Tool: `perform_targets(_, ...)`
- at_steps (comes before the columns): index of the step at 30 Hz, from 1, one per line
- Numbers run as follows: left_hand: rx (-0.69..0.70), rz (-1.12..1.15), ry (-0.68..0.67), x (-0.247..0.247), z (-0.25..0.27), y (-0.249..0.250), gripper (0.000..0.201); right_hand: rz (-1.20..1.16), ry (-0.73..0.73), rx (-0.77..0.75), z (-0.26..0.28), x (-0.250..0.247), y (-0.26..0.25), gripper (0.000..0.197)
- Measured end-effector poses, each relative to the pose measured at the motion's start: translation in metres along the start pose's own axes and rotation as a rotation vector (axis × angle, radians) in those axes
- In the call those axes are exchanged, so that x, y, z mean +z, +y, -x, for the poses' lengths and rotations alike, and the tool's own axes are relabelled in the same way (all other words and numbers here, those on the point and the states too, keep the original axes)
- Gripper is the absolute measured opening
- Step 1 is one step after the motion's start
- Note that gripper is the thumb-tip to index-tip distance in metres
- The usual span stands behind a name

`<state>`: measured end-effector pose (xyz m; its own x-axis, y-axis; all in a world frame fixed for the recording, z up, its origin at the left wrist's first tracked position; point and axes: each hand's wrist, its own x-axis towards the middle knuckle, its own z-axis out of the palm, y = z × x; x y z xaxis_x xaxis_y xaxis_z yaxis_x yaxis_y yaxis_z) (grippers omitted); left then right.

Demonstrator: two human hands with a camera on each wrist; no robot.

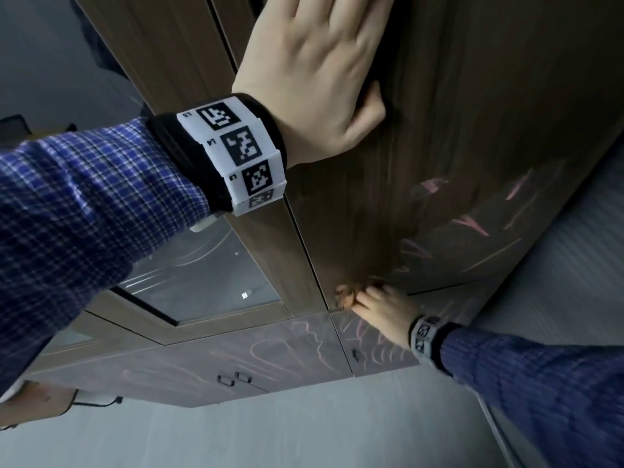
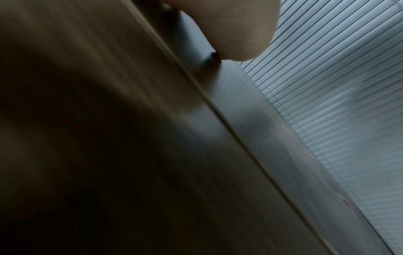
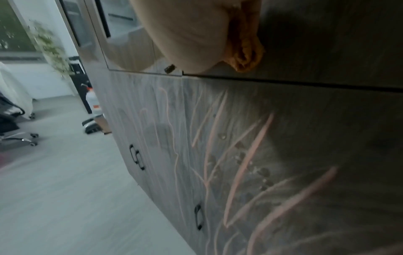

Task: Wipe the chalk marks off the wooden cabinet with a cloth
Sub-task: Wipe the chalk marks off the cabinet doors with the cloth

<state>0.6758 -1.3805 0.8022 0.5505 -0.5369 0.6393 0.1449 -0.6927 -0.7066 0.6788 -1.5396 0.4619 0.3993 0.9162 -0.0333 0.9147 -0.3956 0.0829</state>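
Note:
A tall dark wooden cabinet (image 1: pixel 456 106) fills the head view, its doors scribbled with pink chalk marks (image 1: pixel 472 224). My left hand (image 1: pixel 314 69) lies flat on the upper door, fingers straight, holding nothing. Lower down, my right hand (image 1: pixel 374 307) grips a bunched orange cloth (image 1: pixel 344 293) against the door's bottom left corner. In the right wrist view the orange cloth (image 3: pixel 246 44) bulges beside my palm, above more chalk marks (image 3: pixel 246 160) on the lower doors. The left wrist view shows only my left hand's heel (image 2: pixel 235 29) on the wood.
A glass-fronted door (image 1: pixel 202 275) lies left of the marked door. Lower doors carry black handles (image 1: pixel 234 378). Grey floor (image 1: pixel 304 434) runs below. Window blinds (image 2: pixel 338 86) hang to the right. An office chair (image 3: pixel 15 120) stands far left.

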Motion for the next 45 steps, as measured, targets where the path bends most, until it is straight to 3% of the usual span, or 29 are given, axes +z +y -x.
perform_targets(2,0.005,0.006,0.019,0.001,0.001,0.0,0.062,0.04,0.237,-0.006,0.007,-0.015,0.017,0.044)
perform_targets(5,0.01,0.01,0.027,0.001,0.001,-0.001,0.062,0.1,0.549,0.102,0.018,-0.056,0.048,0.046)
perform_targets(10,0.021,0.011,0.021,0.001,0.001,0.001,0.06,0.028,0.847,0.32,0.029,-0.114,0.068,0.055)
perform_targets(12,0.019,0.011,0.006,0.001,0.0,0.0,0.061,0.024,0.759,0.303,0.023,-0.099,0.056,0.059)
perform_targets(15,-0.007,0.052,-0.03,0.0,0.0,0.001,0.062,-0.029,0.336,0.162,0.021,-0.027,0.025,0.055)
perform_targets(17,-0.014,0.073,-0.04,-0.002,0.002,0.001,0.062,-0.157,0.038,0.224,0.03,0.013,0.011,0.061)
perform_targets(19,-0.012,0.064,-0.051,-0.002,0.002,0.0,0.062,-0.225,-0.058,0.302,0.04,0.026,0.01,0.071)
perform_targets(22,-0.01,0.087,-0.076,-0.008,0.0,0.001,0.063,-0.192,0.054,0.295,0.054,0.01,0.03,0.082)
perform_targets(25,-0.022,0.13,-0.117,-0.015,-0.001,0.0,0.066,-0.059,0.248,0.322,0.069,-0.042,0.063,0.074)
perform_targets(29,-0.042,0.211,-0.159,-0.021,-0.007,0.001,0.071,-0.059,0.588,0.386,0.073,-0.143,0.091,0.065)
perform_targets(32,-0.05,0.222,-0.197,-0.026,-0.009,0.0,0.076,-0.063,0.727,0.451,0.063,-0.173,0.088,0.064)
perform_targets(35,-0.048,0.222,-0.229,-0.027,-0.009,0.001,0.077,-0.07,0.618,0.412,0.052,-0.129,0.073,0.063)
perform_targets(38,-0.047,0.242,-0.241,-0.027,-0.009,0.002,0.075,-0.17,0.267,0.391,0.053,-0.056,0.057,0.059)
perform_targets(40,-0.045,0.245,-0.233,-0.026,-0.007,0.002,0.074,-0.284,0.159,0.461,0.064,-0.023,0.052,0.056)
perform_targets(42,-0.045,0.252,-0.217,-0.025,-0.006,0.002,0.074,-0.338,0.184,0.512,0.073,-0.01,0.05,0.069)
perform_targets(45,-0.041,0.271,-0.207,-0.025,-0.008,0.001,0.077,-0.338,0.398,0.559,0.071,-0.036,0.06,0.077)
